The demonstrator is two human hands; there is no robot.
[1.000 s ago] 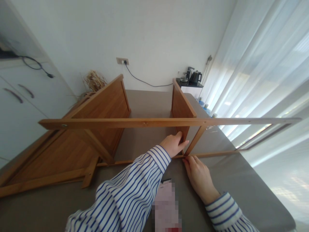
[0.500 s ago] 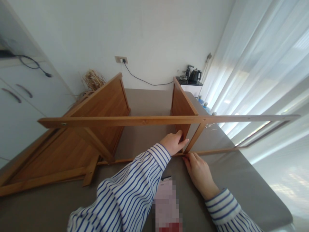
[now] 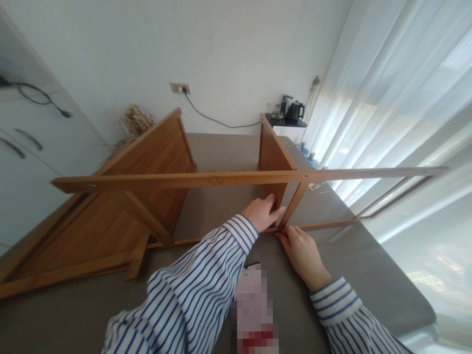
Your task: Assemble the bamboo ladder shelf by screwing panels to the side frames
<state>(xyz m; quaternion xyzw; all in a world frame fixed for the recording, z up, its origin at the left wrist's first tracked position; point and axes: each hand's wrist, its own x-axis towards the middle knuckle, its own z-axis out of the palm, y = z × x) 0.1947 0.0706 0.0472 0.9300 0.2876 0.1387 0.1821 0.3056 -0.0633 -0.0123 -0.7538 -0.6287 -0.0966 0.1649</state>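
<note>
A wooden furniture frame (image 3: 206, 180) lies on its side on a grey table (image 3: 228, 157). Its long top rail runs across the view, with two upright panels behind it. My left hand (image 3: 262, 213) is closed around the near edge of the right-hand wooden panel (image 3: 275, 160), thumb pointing right. My right hand (image 3: 300, 250) rests on the table with its fingertips pinched at the joint where a slanted strut (image 3: 295, 202) meets the thin bottom rail (image 3: 324, 225). What those fingertips hold is too small to make out. Both sleeves are blue-and-white striped.
A blurred pinkish object (image 3: 254, 314) lies on the table near me. White cabinets (image 3: 22, 162) stand at left. A side table with a kettle (image 3: 295, 112) stands by the far wall. Sheer curtains (image 3: 405, 98) fill the right. The table's right edge (image 3: 413, 290) is close.
Both hands keep their places on the frame. The view has shifted slightly, so everything sits a little higher and further left.
</note>
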